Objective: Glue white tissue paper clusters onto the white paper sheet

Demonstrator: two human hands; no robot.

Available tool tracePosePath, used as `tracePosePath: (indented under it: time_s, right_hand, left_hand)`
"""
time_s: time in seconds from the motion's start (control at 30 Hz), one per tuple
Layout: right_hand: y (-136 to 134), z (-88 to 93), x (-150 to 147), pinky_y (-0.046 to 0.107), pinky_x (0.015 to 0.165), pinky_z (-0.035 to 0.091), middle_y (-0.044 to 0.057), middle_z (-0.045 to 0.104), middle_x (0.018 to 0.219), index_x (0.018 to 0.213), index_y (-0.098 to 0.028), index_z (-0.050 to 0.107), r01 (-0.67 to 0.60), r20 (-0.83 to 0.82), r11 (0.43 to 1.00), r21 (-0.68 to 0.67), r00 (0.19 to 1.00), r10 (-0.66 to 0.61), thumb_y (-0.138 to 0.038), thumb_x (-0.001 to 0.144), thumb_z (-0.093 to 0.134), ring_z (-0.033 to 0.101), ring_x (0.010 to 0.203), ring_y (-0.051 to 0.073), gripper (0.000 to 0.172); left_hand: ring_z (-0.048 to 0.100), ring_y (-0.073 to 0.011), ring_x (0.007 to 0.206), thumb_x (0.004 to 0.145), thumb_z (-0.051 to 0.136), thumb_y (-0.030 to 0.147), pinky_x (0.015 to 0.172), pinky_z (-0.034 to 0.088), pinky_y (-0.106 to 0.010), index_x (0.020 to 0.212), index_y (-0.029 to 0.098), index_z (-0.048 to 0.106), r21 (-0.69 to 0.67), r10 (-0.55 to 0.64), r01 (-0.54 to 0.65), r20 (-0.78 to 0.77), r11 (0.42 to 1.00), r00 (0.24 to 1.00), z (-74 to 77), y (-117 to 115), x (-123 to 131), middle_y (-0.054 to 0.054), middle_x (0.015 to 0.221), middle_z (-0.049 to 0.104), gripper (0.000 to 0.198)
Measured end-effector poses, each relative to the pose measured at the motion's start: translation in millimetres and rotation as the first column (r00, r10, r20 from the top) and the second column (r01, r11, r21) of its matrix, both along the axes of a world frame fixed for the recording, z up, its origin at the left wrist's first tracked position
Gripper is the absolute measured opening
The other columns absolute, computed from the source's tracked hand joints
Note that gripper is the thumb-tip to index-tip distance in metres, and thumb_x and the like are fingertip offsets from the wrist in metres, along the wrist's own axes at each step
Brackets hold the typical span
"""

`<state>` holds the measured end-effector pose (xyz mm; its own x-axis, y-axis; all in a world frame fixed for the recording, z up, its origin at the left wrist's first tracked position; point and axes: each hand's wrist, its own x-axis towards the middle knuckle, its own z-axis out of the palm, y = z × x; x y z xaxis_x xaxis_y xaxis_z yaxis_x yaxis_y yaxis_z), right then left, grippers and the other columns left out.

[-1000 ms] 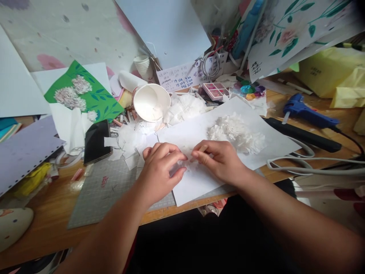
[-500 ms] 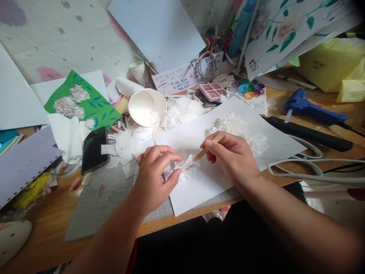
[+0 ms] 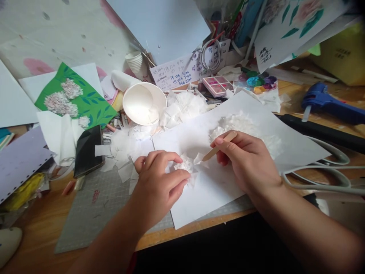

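My left hand (image 3: 156,186) is curled over a small crumpled tuft of white tissue (image 3: 186,165) and pinches it against a white paper sheet (image 3: 208,190). My right hand (image 3: 248,160) grips a thin wooden stick (image 3: 219,146) like a pen, its tip touching a tissue flap beside the tuft. Behind my right hand, a larger cluster of white tissue petals (image 3: 236,123) lies on the same sheet.
A tipped white paper cup (image 3: 144,103) and loose tissue pieces (image 3: 182,106) lie behind the sheet. A black phone (image 3: 88,150) rests left on a grey cutting mat (image 3: 94,205). A blue glue gun (image 3: 330,104), grey cable (image 3: 327,171), paint palette (image 3: 218,85) and green flower picture (image 3: 74,97) crowd the wooden desk.
My hands came apart from working close together. My right hand drew back to the right with the stick now showing, and my left hand stays pinched on the tissue tuft.
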<state>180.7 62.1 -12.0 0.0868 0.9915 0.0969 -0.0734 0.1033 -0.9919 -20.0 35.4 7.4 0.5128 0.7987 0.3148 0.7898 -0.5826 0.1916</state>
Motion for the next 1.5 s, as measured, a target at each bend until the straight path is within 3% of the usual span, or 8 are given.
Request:
tracePosePath:
  time_s: [0.23,0.37,0.6,1.0,1.33,1.5]
  right_hand:
    - [-1.0,2.3,0.2,0.022,0.045,0.038,-0.002,0.056,0.057,0.063,-0.020,0.059,-0.013,-0.009,0.999,-0.035,1.000,0.013,-0.027,0.080,0.063,0.048,0.049,0.008,0.020]
    - [-0.9,1.3,0.7,0.023,0.044,0.038,-0.001,0.057,0.059,0.062,-0.020,0.058,0.002,-0.022,1.000,-0.029,1.000,-0.003,-0.030,0.080,0.064,0.049,0.050,0.009,0.021]
    - [-2.0,1.7,0.9,0.023,0.045,0.038,-0.001,0.058,0.060,0.062,-0.019,0.057,-0.018,-0.019,0.999,-0.044,1.000,0.017,-0.029,0.080,0.063,0.049,0.050,0.009,0.021]
    - [-2.6,8.2,-2.9,0.025,0.052,0.042,-0.001,0.063,0.058,0.061,-0.019,0.061,-0.192,0.237,0.974,-0.121,0.947,0.216,-0.030,0.079,0.060,0.054,0.052,0.011,0.021]
    - [-2.7,15.0,-8.8,0.025,0.058,0.041,-0.002,0.067,0.062,0.064,-0.020,0.064,-0.205,0.499,0.964,-0.168,0.826,0.263,-0.026,0.080,0.056,0.059,0.057,0.012,0.018]
    - [0.4,16.1,-12.6,0.027,0.060,0.041,-0.003,0.068,0.062,0.064,-0.021,0.063,-0.173,0.550,0.957,-0.232,0.789,0.276,-0.029,0.079,0.055,0.059,0.058,0.013,0.019]
  left_hand:
    - [0.055,-0.0230,0.093,0.075,0.062,0.014,0.082,0.032,-0.043,0.092,0.025,0.063,-0.091,0.024,-0.018,0.068,0.996,0.997,2.3,2.0,-2.3,-0.004,0.101,0.056,0.020]
    - [0.051,-0.0261,0.102,0.076,0.061,0.019,0.086,0.033,-0.045,0.097,0.026,0.062,-0.174,-0.028,0.048,0.117,0.984,0.993,6.6,4.1,-2.7,-0.006,0.112,0.052,0.022]
    - [0.046,-0.0291,0.107,0.077,0.062,0.023,0.082,0.027,-0.047,0.090,0.031,0.067,-0.147,0.010,-0.010,0.001,0.989,1.000,4.6,7.8,-1.0,-0.005,0.115,0.054,0.016]
    - [0.056,-0.0208,0.095,0.078,0.061,0.016,0.083,0.040,-0.039,0.087,0.024,0.064,-0.174,-0.020,0.045,0.146,0.984,0.989,-2.1,9.2,-6.3,-0.004,0.103,0.061,0.013]
    - [0.055,-0.0209,0.102,0.074,0.066,0.018,0.087,0.038,-0.039,0.093,0.023,0.063,-0.264,-0.006,0.045,0.149,0.963,0.989,-1.3,8.8,-9.5,-0.002,0.106,0.060,0.019]
    - [0.055,-0.0215,0.102,0.074,0.066,0.020,0.089,0.035,-0.040,0.094,0.024,0.063,-0.264,-0.005,0.040,0.131,0.964,0.991,-1.7,8.1,-9.1,-0.002,0.107,0.060,0.020]
